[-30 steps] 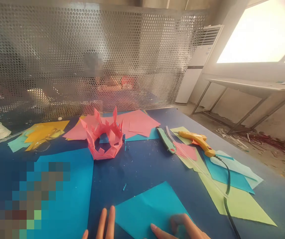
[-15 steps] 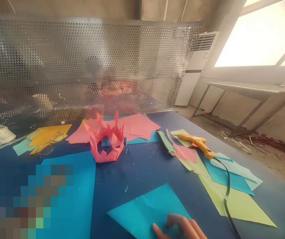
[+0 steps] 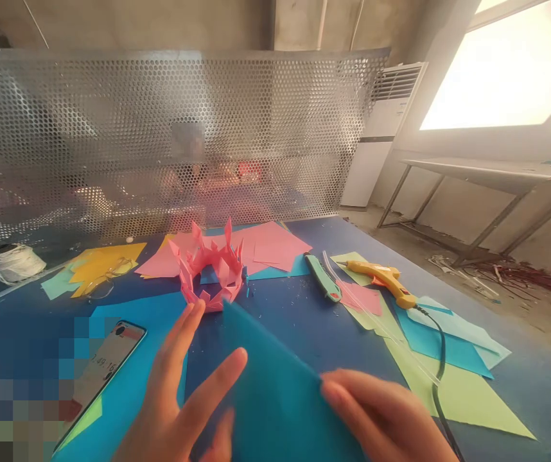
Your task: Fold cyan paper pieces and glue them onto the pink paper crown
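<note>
Both hands are up over the blue counter [image 3: 304, 321] with a teal paper sheet [image 3: 275, 391] raised between them. The right hand [image 3: 391, 420] pinches the sheet's right edge, fingers closed on it. The left hand [image 3: 179, 398] has its fingers spread open, flat against the sheet's left side. Just behind the sheet's tip sits a pink paper crown [image 3: 210, 273]; a glue gun [image 3: 384, 279] lies off right.

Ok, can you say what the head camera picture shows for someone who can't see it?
Two bare hands, left hand and right hand, lift a teal paper sheet over a blue table. Behind it sit a pink paper crown, a yellow glue gun and a phone.
</note>
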Demonstrator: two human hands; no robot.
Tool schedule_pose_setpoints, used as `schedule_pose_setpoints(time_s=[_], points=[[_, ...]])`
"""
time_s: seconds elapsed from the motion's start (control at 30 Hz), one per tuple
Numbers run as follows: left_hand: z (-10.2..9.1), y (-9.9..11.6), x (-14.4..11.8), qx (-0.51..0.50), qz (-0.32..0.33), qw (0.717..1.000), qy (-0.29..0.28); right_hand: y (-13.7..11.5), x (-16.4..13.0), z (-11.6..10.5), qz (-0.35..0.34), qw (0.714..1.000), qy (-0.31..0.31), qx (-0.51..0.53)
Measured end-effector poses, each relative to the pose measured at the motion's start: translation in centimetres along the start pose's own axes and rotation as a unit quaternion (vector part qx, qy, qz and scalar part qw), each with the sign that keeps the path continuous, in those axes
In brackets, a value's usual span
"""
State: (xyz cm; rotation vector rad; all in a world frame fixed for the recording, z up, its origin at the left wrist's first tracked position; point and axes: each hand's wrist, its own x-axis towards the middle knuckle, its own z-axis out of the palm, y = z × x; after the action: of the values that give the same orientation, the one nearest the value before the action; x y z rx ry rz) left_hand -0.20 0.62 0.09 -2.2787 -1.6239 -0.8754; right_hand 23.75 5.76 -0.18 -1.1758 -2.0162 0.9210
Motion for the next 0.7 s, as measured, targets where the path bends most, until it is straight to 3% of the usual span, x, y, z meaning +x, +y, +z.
schedule_pose_setpoints(time_s=[0.03,0.07,0.17,0.23,0.33,0.37,0.4,0.47,0.53,0.63,0.7], points=[[0.2,-0.4,0.4,0.02,0.026,0.999,0.008,-0.3,0.8,0.0,0.057,0.997,-0.012,0.047],[0.4,-0.7,0.7,0.036,0.062,0.997,-0.022,-0.4,1.6,0.1,0.093,0.992,-0.018,0.088],[1.1,-1.5,1.5,0.029,0.127,0.979,-0.157,-0.2,3.8,0.8,0.146,0.98,-0.066,0.119],[2.0,-2.0,1.8,-0.012,0.118,0.962,-0.246,0.2,5.0,1.2,0.147,0.98,-0.102,0.085],[4.2,-2.9,1.7,-0.071,0.068,0.929,-0.356,0.7,6.8,0.9,0.124,0.962,-0.241,-0.001],[5.2,-3.3,1.5,-0.08,0.066,0.92,-0.378,0.8,7.4,0.6,0.094,0.951,-0.293,-0.039],[6.2,-3.7,1.2,-0.078,0.07,0.913,-0.394,0.9,7.9,0.2,0.036,0.948,-0.304,-0.09],[7.9,-4.5,0.5,-0.064,0.087,0.908,-0.405,1.2,8.9,-0.6,-0.091,0.946,-0.26,-0.172],[9.0,-5.0,-0.2,-0.055,0.108,0.921,-0.371,1.6,9.3,-1.2,-0.164,0.941,-0.252,-0.157],[8.7,-4.9,-0.7,-0.05,0.142,0.948,-0.282,2.4,9.1,-1.2,-0.213,0.925,-0.304,-0.078],[7.8,-4.5,-0.6,-0.047,0.099,0.971,-0.211,2.9,8.7,-1.0,-0.225,0.91,-0.342,-0.066]])
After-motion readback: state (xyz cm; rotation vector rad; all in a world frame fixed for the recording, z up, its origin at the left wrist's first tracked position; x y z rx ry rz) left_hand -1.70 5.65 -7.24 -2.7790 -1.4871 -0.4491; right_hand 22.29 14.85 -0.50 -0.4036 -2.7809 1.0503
